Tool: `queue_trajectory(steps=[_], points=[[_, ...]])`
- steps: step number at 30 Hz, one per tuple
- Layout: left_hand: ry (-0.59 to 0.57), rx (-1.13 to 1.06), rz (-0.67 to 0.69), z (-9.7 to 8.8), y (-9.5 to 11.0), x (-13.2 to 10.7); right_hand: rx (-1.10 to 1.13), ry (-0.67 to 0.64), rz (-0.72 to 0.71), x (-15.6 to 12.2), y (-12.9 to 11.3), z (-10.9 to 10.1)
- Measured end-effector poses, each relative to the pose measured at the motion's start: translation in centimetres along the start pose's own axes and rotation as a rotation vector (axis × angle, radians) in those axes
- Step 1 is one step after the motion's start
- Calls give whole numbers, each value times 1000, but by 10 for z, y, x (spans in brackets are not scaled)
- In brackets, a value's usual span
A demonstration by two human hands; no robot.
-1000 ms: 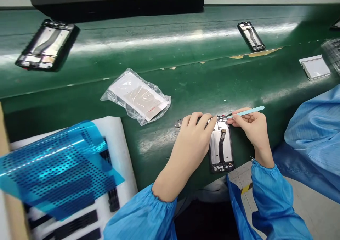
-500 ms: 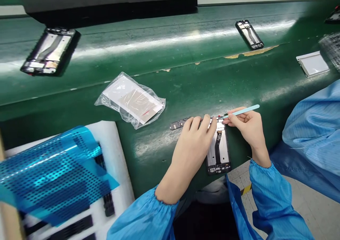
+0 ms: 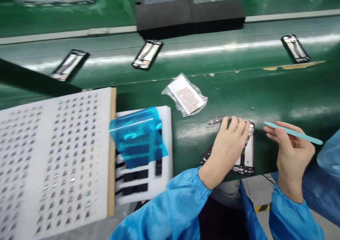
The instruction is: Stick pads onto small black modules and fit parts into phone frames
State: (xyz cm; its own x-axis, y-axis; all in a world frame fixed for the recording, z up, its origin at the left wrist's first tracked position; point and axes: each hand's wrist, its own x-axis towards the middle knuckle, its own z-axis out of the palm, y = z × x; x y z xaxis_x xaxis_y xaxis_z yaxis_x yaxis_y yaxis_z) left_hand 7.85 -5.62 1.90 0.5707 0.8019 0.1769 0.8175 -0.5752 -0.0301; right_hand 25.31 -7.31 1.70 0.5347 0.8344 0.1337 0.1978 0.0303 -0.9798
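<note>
Across the upper end of a phone display frame (image 3: 248,158), the left hand (image 3: 228,149): fingers together and curled down onto the frame's top edge, palm angled in from the frame's left side, any firm clamp impossible to confirm from this view. Frame flat on the green tabletop (image 3: 276,101), mostly to the right of and beneath the left hand, its long axis running away from the body and close to straight ahead, far end under the fingertips, near end toward the tabletop's front edge.

Left hand on the frame, so much the nearer of the two. Right hand (image 3: 290,153) off to the frame's right, not touching it, thumb and fingers closed on slim light-blue tweezers (image 3: 293,135), tips aimed left toward the frame's far end, with a small gap between.

Just past the left fingertips, up and to the left, a small black circuit strip (image 3: 216,120); below the left palm, a dark part (image 3: 206,158), too hidden to name. Ahead and left of the left hand, a clear plastic bag (image 3: 184,94) of pale sheets. Further left, a white foam tray (image 3: 166,126) under blue perforated film (image 3: 138,137), then a white board (image 3: 53,155) with rows of small parts.
</note>
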Motion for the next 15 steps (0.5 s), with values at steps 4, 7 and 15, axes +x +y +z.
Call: queue_trajectory(steps=[4, 7, 15], points=[[60, -60, -36, -24, -1, -31, 17, 74, -62, -17, -17, 10], [102, -160, -112, -45, -18, -69, 14, 22, -55, -30, -26, 17], [32, -89, -250, -46, -110, -75, -55, -701, -34, 15, -46, 76]])
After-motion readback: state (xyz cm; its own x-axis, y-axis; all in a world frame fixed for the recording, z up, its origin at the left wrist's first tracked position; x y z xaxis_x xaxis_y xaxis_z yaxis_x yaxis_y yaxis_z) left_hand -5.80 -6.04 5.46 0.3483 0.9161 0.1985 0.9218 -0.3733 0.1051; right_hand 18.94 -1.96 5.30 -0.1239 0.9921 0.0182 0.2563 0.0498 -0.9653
